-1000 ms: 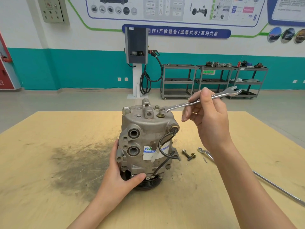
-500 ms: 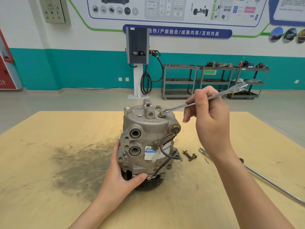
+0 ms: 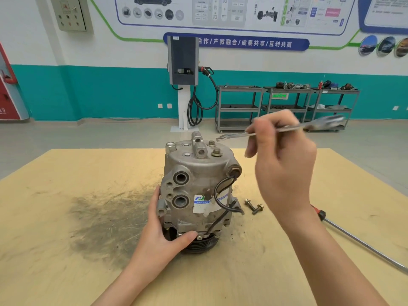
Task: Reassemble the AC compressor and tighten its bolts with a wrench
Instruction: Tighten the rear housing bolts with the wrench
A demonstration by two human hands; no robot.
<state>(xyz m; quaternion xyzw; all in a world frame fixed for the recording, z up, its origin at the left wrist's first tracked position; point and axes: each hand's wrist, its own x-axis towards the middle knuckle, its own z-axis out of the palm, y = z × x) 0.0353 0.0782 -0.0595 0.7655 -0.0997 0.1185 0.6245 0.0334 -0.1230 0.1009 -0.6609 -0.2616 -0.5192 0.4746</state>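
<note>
The grey AC compressor (image 3: 198, 186) stands upright on its black pulley in the middle of the wooden table (image 3: 66, 272). My left hand (image 3: 163, 235) grips its lower left side, thumb across the front. My right hand (image 3: 280, 164) holds a silver wrench (image 3: 240, 135) by the shaft, blurred. The wrench's jaw hovers just above and to the right of two bolts on the compressor's top: a near bolt (image 3: 216, 152) with a washer and a far bolt (image 3: 211, 143). It touches neither.
Two loose bolts (image 3: 254, 206) lie on the table right of the compressor. A long screwdriver with a red and black handle (image 3: 362, 241) lies at the right. A dark greasy smear (image 3: 106, 217) covers the table to the left. Tool carts stand by the far wall.
The wrench jaw has lifted off the near top bolt and now floats above it. My right hand has risen slightly. My left hand has kept its hold on the compressor.
</note>
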